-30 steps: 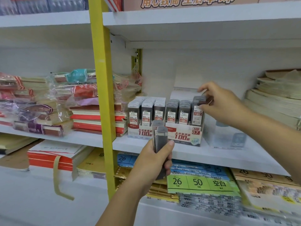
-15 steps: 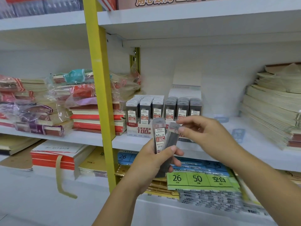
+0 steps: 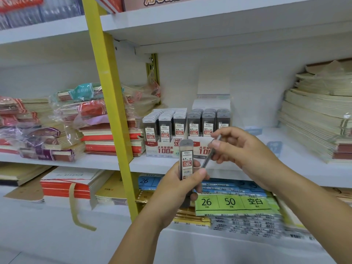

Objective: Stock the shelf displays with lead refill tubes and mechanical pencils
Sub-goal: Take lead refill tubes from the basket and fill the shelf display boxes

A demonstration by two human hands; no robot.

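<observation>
L fingers point(image 3: 200, 173) grip upright refill tube point(image 3: 186, 161); R fingers point(image 3: 216, 143) pinch tilted tube point(image 3: 206, 160).

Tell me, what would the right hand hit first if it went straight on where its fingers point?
Probably the upright 0.7 tube gripped by the left hand; the right hand points left at it, pinching a slanted tube. Depth is unclear.

Bare left hand point(image 3: 179, 189), right hand point(image 3: 245, 151) (forearms too)
</observation>
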